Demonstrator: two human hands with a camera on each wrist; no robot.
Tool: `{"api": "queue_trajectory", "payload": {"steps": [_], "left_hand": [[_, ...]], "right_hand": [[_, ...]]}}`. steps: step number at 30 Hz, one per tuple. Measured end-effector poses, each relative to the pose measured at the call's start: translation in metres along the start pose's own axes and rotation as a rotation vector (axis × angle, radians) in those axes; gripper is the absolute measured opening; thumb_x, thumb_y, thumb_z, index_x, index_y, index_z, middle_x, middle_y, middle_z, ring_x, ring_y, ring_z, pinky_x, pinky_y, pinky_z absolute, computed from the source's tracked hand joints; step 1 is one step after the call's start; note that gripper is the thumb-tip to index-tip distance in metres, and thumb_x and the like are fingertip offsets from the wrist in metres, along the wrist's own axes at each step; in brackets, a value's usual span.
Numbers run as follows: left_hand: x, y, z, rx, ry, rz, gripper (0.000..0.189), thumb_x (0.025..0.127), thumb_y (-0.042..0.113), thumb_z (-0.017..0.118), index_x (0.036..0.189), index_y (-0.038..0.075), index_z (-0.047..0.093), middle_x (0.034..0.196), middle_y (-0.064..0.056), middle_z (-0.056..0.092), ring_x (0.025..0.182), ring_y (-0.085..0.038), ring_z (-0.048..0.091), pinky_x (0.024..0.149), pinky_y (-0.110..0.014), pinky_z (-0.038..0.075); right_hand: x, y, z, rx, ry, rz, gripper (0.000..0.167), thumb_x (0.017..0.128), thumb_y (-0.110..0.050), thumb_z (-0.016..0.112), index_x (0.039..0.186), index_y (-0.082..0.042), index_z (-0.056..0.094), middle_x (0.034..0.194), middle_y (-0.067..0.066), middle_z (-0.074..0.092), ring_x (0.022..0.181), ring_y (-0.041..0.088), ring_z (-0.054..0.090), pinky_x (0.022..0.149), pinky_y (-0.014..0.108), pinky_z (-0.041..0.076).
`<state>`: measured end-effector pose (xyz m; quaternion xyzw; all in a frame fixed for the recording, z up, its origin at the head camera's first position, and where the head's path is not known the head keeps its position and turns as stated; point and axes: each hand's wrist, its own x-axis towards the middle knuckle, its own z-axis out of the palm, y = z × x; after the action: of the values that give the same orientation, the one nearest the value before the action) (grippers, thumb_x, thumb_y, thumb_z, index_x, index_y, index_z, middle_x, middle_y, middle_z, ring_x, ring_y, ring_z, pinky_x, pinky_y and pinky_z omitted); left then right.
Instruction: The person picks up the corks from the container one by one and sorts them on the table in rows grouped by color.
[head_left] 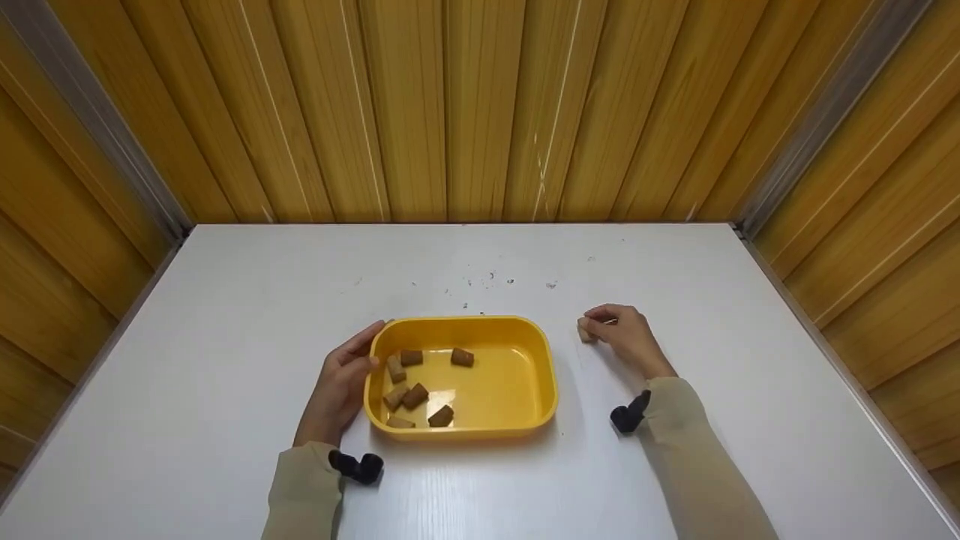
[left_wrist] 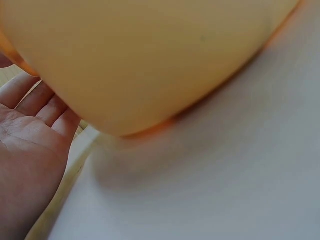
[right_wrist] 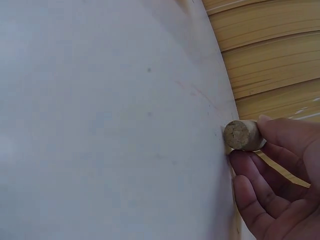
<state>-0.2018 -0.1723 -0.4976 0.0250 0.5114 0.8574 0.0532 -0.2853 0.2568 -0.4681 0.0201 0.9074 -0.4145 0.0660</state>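
A yellow plastic tub (head_left: 495,433) stands on the white table, with several light and dark brown corks (head_left: 463,358) lying inside, mostly toward its left. My left hand (head_left: 341,386) grips the tub's left end, thumb at the rim and fingers along the outer wall. The left wrist view shows the palm (left_wrist: 30,145) beside the tub's outer side (left_wrist: 150,65). To the right of the tub, my right hand (head_left: 626,337) pinches one light cork (head_left: 584,330) between thumb and fingers at the table surface. The cork's round, cracked end (right_wrist: 237,136) faces the right wrist camera.
Small dark specks (head_left: 491,276) mark the white table (head_left: 225,300) behind the tub. Yellow wood-look panels (head_left: 480,112) wall off the back and both sides. A black wrist camera (head_left: 358,468) sits at the left cuff and another camera (head_left: 630,412) at the right.
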Motion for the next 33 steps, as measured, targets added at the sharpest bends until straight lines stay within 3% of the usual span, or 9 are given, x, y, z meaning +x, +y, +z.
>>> {"api": "queue_trajectory", "payload": {"steps": [25,30,33], "left_hand": [[0.000,-0.001,0.000,0.002,0.000,0.021,0.058,0.086,-0.012,0.045,0.143,-0.002,0.040,0.145,-0.011,0.048,0.132,-0.016,0.048,0.107,-0.025,0.042],[0.000,0.000,0.001,0.024,0.002,0.015,0.059,0.085,-0.013,0.043,0.144,-0.003,0.039,0.147,-0.011,0.045,0.133,-0.016,0.046,0.107,-0.025,0.041],[0.000,0.000,0.001,0.024,0.002,0.007,0.060,0.085,-0.012,0.044,0.144,-0.002,0.038,0.148,-0.011,0.044,0.134,-0.016,0.045,0.108,-0.025,0.041]], "right_hand": [[-0.003,-0.003,-0.003,-0.013,-0.021,-0.013,0.042,0.090,-0.034,0.062,0.122,-0.006,0.064,0.116,0.014,0.065,0.098,0.022,0.059,0.080,0.026,0.047],[-0.002,-0.009,-0.008,-0.002,-0.021,-0.013,0.040,0.092,-0.030,0.060,0.123,-0.005,0.063,0.117,0.015,0.065,0.094,0.020,0.061,0.076,0.022,0.051],[-0.001,-0.016,-0.011,-0.024,-0.010,-0.026,0.040,0.092,-0.029,0.060,0.123,-0.005,0.063,0.120,0.015,0.065,0.099,0.023,0.061,0.082,0.025,0.052]]}}
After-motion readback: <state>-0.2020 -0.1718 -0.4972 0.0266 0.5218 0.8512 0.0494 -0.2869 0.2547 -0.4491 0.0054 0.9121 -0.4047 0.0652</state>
